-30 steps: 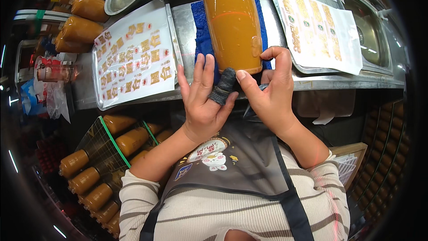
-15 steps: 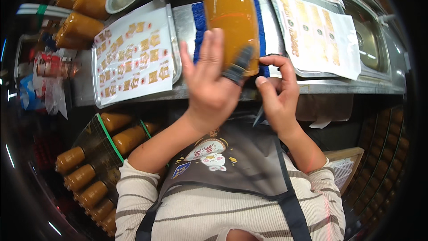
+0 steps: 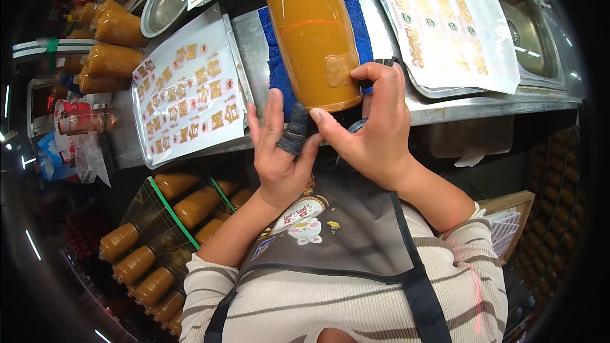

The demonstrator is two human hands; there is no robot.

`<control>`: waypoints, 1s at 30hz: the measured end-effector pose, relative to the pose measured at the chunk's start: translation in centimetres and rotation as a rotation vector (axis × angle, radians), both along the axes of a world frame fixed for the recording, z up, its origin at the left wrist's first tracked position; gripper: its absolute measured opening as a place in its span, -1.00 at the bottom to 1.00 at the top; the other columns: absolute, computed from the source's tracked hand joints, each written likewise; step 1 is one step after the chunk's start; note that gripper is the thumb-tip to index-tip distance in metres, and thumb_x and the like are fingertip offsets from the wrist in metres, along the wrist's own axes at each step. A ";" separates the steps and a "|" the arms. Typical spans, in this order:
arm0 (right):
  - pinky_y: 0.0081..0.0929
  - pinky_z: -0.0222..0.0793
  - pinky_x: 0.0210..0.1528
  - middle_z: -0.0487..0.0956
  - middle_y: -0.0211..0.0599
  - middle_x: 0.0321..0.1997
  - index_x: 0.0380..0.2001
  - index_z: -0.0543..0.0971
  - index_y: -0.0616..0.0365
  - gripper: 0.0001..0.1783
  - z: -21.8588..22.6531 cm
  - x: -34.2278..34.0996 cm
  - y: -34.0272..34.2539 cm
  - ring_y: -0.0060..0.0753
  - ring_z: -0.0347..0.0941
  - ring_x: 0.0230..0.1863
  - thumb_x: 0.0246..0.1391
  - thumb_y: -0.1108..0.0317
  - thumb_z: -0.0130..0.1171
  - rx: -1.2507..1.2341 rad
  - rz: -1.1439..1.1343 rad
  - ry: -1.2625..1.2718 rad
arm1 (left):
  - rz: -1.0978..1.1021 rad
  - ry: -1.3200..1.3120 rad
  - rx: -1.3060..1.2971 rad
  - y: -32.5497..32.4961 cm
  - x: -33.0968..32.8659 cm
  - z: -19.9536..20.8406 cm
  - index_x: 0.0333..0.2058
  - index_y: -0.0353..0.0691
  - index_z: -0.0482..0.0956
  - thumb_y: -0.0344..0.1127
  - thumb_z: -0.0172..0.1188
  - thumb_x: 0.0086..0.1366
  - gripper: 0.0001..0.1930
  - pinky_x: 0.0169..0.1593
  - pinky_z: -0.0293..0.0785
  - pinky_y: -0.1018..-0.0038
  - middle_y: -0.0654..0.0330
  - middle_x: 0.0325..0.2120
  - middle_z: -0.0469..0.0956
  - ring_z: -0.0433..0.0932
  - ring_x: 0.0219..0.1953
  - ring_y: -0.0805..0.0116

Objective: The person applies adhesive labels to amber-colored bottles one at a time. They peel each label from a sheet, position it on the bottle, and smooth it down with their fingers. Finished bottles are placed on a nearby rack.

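A large amber-brown bottle [image 3: 311, 32] lies on its side with its base toward me. A small gold decal [image 3: 341, 70] sits on its surface near the base. My right hand [image 3: 375, 127] touches the decal's edge with its index fingertip, while the thumb reaches the bottle's base rim. The other fingers curl around a thin grey-blue object, partly hidden, whose kind I cannot make out. My left hand [image 3: 279, 159] is open beside the base, holding nothing, with a black wrap on its index finger. Under the bottle is a blue towel [image 3: 360, 16].
At left a tray [image 3: 244, 86] carries a sheet of gold decals [image 3: 184, 98]. Another decal sheet [image 3: 445, 32] lies at right, beside a metal sink [image 3: 540, 51]. Similar bottles [image 3: 114, 60] stand far left; more [image 3: 197, 206] lie in a rack below the counter. A round metal bowl [image 3: 164, 9] is behind.
My left hand has drawn back off the bottle toward me, uncovering the gold decal. The right hand's index finger has moved to the decal's edge. The view has shifted slightly.
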State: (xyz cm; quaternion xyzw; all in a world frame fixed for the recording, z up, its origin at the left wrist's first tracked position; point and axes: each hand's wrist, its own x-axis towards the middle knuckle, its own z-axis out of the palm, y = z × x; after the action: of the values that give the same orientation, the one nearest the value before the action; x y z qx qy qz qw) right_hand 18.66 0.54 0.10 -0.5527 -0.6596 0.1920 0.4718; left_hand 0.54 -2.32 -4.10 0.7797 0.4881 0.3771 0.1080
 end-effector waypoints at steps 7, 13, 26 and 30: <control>-0.33 0.50 -0.38 0.39 -0.11 -0.14 -0.03 0.35 0.20 -0.38 0.0 0.1 0.1 -0.13 0.49 -0.27 -0.11 0.25 0.43 -0.060 -0.010 0.055 | -0.032 0.057 0.044 0.5 0.3 1.2 -0.06 -0.31 0.69 -0.38 0.46 0.13 -0.63 0.33 -0.03 -0.34 -0.33 0.33 0.24 0.30 0.35 -0.27; -0.33 0.49 -0.34 0.39 -0.10 -0.15 -0.02 0.36 0.20 -0.41 0.1 0.4 -0.1 -0.12 0.49 -0.28 -0.08 0.28 0.40 -0.091 0.015 0.120 | -0.052 0.096 0.058 0.9 0.4 1.8 -0.07 -0.31 0.68 -0.41 0.46 0.10 -0.62 0.33 -0.05 -0.36 -0.33 0.33 0.23 0.30 0.34 -0.31; -0.31 0.42 -0.25 0.43 -0.09 -0.17 -0.02 0.43 0.23 -0.59 -0.7 1.1 -0.1 -0.11 0.43 -0.27 0.05 0.45 0.26 -0.065 0.102 0.272 | -0.100 0.219 0.096 1.5 0.3 3.4 -0.13 -0.26 0.72 -0.42 0.47 0.04 -0.65 0.34 -0.10 -0.35 -0.37 0.32 0.24 0.31 0.33 -0.32; -0.30 0.41 -0.23 0.45 -0.10 -0.18 -0.04 0.45 0.24 -0.62 -0.6 1.4 -0.1 -0.10 0.42 -0.25 0.05 0.47 0.25 -0.115 0.126 0.327 | -0.093 0.227 0.105 1.6 0.2 3.4 -0.14 -0.22 0.73 -0.43 0.47 0.02 -0.65 0.35 -0.11 -0.35 -0.37 0.31 0.25 0.31 0.33 -0.33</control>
State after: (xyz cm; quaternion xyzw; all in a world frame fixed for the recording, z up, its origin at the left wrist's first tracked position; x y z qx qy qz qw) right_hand 20.03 0.46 -0.47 -0.4978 -0.5952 0.3459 0.5275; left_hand 0.79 -0.74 -0.67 0.8436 0.4402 0.3062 0.0285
